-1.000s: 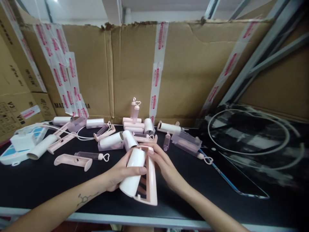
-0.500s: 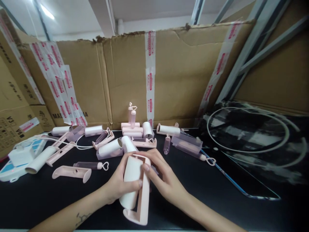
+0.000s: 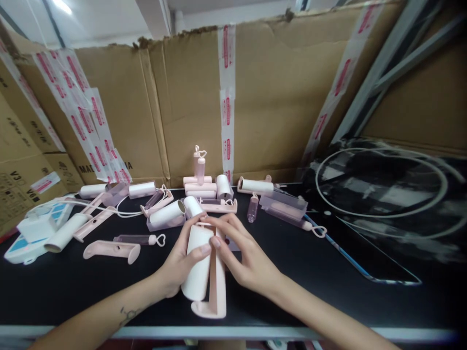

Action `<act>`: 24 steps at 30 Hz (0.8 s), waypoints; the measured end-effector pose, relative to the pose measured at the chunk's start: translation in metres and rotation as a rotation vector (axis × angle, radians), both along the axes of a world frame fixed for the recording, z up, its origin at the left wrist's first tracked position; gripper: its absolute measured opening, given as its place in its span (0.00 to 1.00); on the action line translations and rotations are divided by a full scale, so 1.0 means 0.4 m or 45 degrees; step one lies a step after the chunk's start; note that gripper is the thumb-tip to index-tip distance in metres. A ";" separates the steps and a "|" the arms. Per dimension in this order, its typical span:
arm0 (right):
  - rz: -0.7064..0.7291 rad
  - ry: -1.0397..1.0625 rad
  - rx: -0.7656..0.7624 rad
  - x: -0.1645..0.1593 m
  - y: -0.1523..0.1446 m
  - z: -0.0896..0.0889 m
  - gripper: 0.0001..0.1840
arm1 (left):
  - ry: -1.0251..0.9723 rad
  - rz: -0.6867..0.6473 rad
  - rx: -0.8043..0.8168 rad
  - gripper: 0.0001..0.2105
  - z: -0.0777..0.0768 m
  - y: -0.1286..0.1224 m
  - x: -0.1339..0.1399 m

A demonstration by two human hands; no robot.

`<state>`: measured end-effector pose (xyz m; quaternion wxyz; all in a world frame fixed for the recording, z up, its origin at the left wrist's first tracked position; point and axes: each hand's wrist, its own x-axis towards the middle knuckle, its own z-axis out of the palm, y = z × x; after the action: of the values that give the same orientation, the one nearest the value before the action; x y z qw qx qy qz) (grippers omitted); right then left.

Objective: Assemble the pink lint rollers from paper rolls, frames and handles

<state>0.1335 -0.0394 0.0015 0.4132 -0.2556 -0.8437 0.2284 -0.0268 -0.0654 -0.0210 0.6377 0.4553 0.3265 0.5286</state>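
Note:
My left hand [image 3: 177,265] is closed round a white paper roll [image 3: 197,274], its thumb lying across the roll's front. My right hand [image 3: 251,257] grips a pale pink roll holder [image 3: 219,287] by its upper part, with the thumb at the bar. Roll and holder stand side by side, tilted, above the table. The roll's upper end is by the holder's far arm, partly covered by fingers. At the near end, the holder's curved arm sticks out just below the roll. Whether the roll sits on the holder's pegs I cannot tell.
Behind my hands lie more white rolls [image 3: 168,213], several pink holders [image 3: 111,250] and purple translucent tubes with heart loops [image 3: 133,239]. A power strip [image 3: 40,231] is at left. At right are a dark tablet-like panel [image 3: 372,253] and coiled white cable [image 3: 319,189]. Cardboard [image 3: 189,107] walls the back.
My left thumb has slid up the roll toward its upper end. The view has tipped down, so the table's front edge now shows. Both hands keep their hold.

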 end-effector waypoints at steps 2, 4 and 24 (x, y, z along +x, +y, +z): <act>-0.038 0.004 0.024 -0.015 0.003 0.000 0.19 | -0.010 0.047 0.003 0.26 0.008 0.002 0.002; -0.096 -0.001 0.029 -0.027 0.009 0.002 0.19 | -0.034 0.099 0.003 0.24 0.020 0.004 0.004; 0.049 -0.168 0.751 -0.036 0.032 -0.015 0.10 | -0.300 0.610 -0.159 0.18 0.062 0.057 0.055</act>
<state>0.1192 -0.0266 -0.0045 0.4096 -0.1226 -0.9033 -0.0357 -0.0047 -0.0425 0.0039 0.5550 0.2602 0.3803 0.6926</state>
